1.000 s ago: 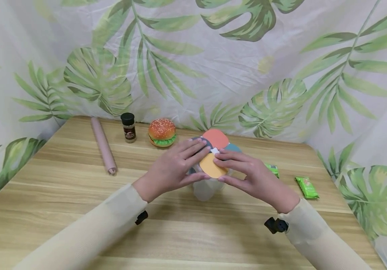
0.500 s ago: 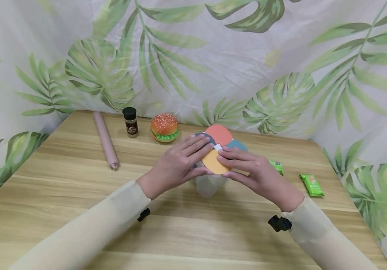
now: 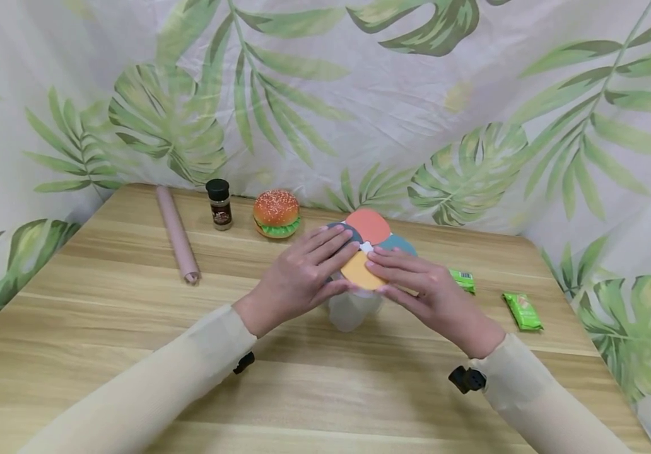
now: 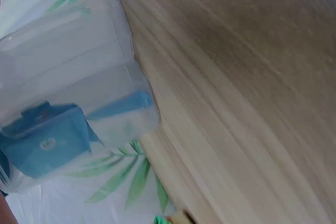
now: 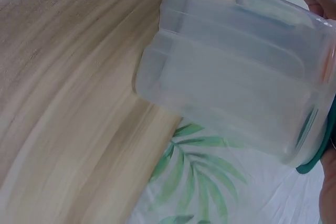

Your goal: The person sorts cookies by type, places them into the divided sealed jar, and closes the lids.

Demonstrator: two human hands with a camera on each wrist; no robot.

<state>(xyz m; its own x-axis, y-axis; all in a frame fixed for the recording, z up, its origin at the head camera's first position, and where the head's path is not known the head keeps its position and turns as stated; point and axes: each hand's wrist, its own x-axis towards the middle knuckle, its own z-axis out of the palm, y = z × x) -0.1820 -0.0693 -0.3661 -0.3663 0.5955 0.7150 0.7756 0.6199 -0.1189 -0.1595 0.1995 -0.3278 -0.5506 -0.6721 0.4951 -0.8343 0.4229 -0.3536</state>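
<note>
A clear plastic storage container (image 3: 352,312) with rounded compartments stands upright on the wooden table. Its top has four coloured lids: a yellow lid (image 3: 361,272) nearest, a coral lid (image 3: 368,227) at the back, a teal lid (image 3: 402,244) right and a dark blue one left. My left hand (image 3: 297,274) lays its nearly straight fingers over the dark blue lid, thumb at the yellow lid's front edge. Fingers of my right hand (image 3: 430,284) rest on the right of the yellow lid, thumb at the same edge. Through the wall in the left wrist view shows a blue item (image 4: 50,142).
Behind and left are a toy hamburger (image 3: 277,214), a black-capped spice jar (image 3: 220,205) and a pinkish roll (image 3: 178,236). Green snack packets lie on the right, one packet (image 3: 522,311) in the open and another packet (image 3: 464,280) partly behind my right hand. A leaf-print cloth (image 3: 303,94) hangs behind.
The head view has shifted slightly, so the scene sits a little higher and farther right than a second ago. Both hands keep their place on the lids, with barely any movement.
</note>
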